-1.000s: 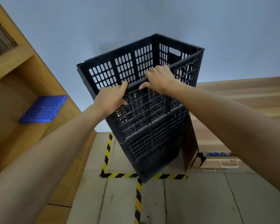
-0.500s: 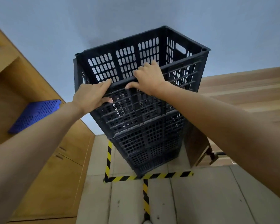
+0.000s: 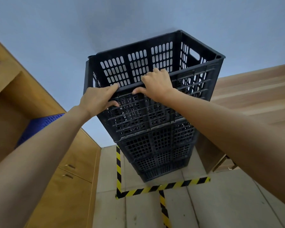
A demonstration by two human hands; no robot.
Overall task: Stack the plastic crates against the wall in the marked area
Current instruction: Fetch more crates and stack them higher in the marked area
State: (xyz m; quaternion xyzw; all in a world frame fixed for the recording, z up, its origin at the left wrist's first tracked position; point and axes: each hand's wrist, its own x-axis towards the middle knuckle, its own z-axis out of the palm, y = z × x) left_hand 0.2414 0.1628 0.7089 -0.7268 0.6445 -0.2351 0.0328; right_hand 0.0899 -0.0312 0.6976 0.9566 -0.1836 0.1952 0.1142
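A tall stack of black slotted plastic crates stands against the grey-blue wall inside the area marked by yellow-and-black floor tape. The top crate sits on the stack and is empty as far as I see inside. My left hand grips its near rim at the left, thumb under the rim on the front face. My right hand grips the same rim just to the right, fingers curled over into the crate.
A wooden cabinet with drawer handles stands at the left, with a blue plastic panel on its shelf behind my left arm. Wooden furniture flanks the stack at the right. Grey tiled floor lies in front of the tape.
The view has shifted and the stack now looks more upright and square to the wall. Both hands keep their grip on the top crate's near rim.
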